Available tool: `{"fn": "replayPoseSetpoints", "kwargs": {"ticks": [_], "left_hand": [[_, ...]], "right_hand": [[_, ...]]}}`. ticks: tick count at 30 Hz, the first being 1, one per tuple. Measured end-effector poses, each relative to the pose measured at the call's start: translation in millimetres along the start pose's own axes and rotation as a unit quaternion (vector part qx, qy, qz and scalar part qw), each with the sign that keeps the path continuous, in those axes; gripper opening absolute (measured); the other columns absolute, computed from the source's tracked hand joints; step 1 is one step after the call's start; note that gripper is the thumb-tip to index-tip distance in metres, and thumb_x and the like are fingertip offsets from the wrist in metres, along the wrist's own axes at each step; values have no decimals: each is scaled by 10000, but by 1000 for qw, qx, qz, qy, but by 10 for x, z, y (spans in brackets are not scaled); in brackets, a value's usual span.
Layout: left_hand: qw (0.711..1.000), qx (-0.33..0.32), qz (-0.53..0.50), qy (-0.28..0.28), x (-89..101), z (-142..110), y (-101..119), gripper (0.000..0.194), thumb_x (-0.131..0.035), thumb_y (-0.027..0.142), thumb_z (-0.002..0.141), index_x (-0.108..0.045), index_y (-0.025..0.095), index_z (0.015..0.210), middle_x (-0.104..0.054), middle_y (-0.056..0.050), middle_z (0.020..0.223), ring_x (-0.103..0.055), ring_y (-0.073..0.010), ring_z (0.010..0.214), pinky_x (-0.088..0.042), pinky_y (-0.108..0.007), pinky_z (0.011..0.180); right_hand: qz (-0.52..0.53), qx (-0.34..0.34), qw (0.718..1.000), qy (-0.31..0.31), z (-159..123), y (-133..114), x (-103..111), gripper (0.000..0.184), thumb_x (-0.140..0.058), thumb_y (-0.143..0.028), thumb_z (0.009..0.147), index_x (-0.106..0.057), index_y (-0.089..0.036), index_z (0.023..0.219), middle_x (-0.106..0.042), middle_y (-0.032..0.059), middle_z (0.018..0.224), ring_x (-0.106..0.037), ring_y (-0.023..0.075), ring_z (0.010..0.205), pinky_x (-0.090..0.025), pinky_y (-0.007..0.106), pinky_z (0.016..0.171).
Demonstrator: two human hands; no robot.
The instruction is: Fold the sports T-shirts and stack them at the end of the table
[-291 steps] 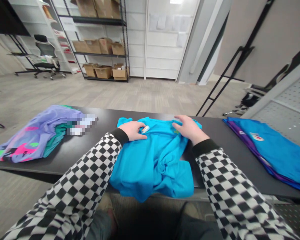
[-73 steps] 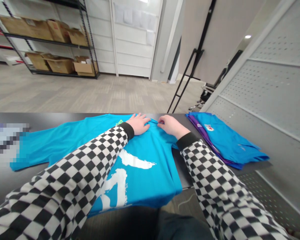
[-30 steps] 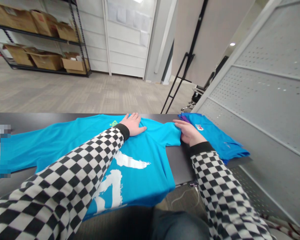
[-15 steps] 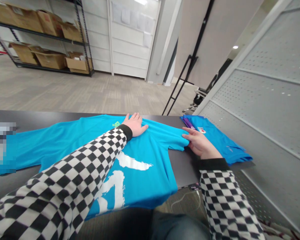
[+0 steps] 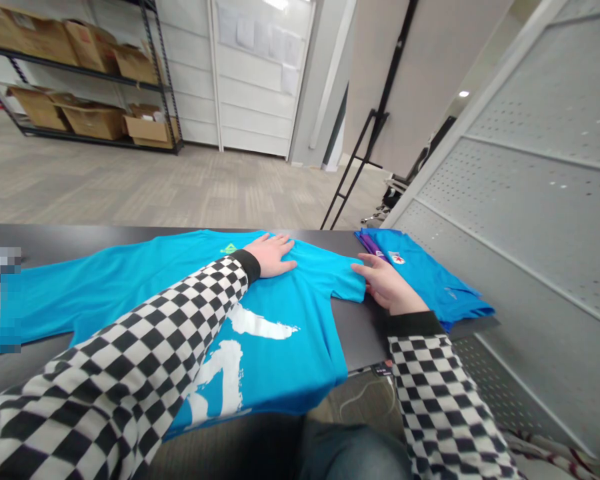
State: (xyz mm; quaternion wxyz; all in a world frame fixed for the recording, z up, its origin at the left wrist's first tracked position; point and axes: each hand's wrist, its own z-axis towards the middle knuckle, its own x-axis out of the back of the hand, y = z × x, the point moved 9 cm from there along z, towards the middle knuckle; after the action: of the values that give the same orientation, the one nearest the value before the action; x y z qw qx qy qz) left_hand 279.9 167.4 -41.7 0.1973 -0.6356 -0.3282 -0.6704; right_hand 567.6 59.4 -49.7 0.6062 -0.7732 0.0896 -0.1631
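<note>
Though beyond shirt (image 5: 290,300), box (image 5: 150,133): whitish contents (image 5: 158,117).

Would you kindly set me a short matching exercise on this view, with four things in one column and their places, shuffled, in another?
Things:
1. left hand
2. right hand
3. pile
4. boxes

Places:
A. on the shelves of the black rack
B. at the end of the blue sleeve
C. on the table, beside the grey panel
D. palm down on the shirt, near the green logo

Right pairs: 1-D, 2-B, 3-C, 4-A.
</note>
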Motion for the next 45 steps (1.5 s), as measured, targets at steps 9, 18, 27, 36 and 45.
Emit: {"fn": "replayPoseSetpoints", "kwargs": {"ticks": [9,18,27,36,45], "left_hand": [[1000,1,-5,5,-24,14,-22,947,-341,784,1078,-361,198,1822,-229,-135,1905,-200,-329,1787,-98,-571,1444],[1000,-1,-2,5,-34,25,-35,985,-337,825,1066,-338,207,1833,-230,-126,1908,-193,-346,1787,-94,-579,1442],[1000,-2,9,-8,-16,4,-14,984,-322,800,1078,-313,174,1837,-192,-136,1913,-161,-320,1795,-81,-581,1443],[1000,-9,7,-23,-54,31,-53,1147,-419,924,995,-263,178,1853,-134,-185,1913,-111,-381,1796,-75,-595,1437],[998,-65,20,17,148,-79,314,763,-310,588,1157,-443,169,1780,-283,-157,1890,-247,-344,1773,-78,-605,1445]], "right_hand": [[51,9,998,-31,-113,5,9,444,-853,-332,963,-690,-288,1375,-791,41,991,-773,218,806,-661,330,671],[19,65,996,-61,-494,-126,-17,472,-953,-350,844,-766,-239,1263,-725,11,923,-611,137,623,-542,253,498],[-27,71,992,-100,-758,-19,-172,727,-989,-421,800,-685,-268,1443,-644,-24,888,-645,171,710,-590,288,555],[-218,128,963,-96,-757,-40,80,570,-886,-441,876,-730,-248,1389,-696,-24,781,-623,171,603,-479,298,553],[-314,132,939,49,-598,-98,105,533,-717,-515,1013,-711,-195,1440,-757,53,755,-696,257,647,-548,377,628]]}}
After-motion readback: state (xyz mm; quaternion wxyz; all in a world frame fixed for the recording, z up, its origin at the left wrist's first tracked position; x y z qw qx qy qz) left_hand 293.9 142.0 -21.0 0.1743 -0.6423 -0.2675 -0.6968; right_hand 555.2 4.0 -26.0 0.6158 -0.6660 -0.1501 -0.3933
